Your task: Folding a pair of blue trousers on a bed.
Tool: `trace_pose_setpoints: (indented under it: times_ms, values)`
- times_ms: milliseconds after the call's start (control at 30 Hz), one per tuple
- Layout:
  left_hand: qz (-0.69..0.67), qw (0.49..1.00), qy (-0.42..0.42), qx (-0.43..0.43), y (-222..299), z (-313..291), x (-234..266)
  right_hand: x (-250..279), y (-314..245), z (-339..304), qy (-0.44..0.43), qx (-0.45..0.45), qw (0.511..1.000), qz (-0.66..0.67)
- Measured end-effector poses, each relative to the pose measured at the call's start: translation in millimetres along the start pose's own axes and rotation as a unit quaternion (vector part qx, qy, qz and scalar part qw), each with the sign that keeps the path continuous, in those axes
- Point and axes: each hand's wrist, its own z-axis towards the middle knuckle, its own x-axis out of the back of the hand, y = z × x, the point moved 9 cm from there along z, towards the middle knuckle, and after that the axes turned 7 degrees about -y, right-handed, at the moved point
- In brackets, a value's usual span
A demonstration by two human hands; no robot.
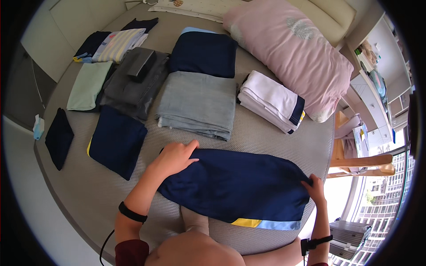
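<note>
A long folded navy garment (239, 181) with a yellow and light-blue panel along its near edge lies spread crosswise before me, partly over my leg. My left hand (177, 157) is bent over its upper left corner, thumb on the cloth and some fingers hidden. At the right end, my right hand (315, 189) pinches the garment's edge between thumb and fingers. Just beyond the garment lies a folded pair of light-grey jeans (197, 104). Left of my left hand is a folded navy piece (116, 142) with a yellow edge.
Folded clothes cover the far bed (284, 144): a dark-grey stack (133, 93) with a black box (142, 65) on it, a pale-green piece (90, 85), a navy pile (204, 53) and white clothes (270, 95). A pink pillow (288, 48) lies far right; a wooden chair (361, 162) stands beside the bed.
</note>
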Motion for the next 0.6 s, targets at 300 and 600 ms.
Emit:
trace_pose_setpoints:
  times_ms: [300,600]
  values:
    - [0.046,0.924,0.327,-0.191,82,-82,107,149,9,-97,0.357,0.102,0.924,-0.088]
    - [0.119,0.902,0.354,-0.216,50,-117,-31,36,18,-149,0.271,0.134,0.924,-0.232]
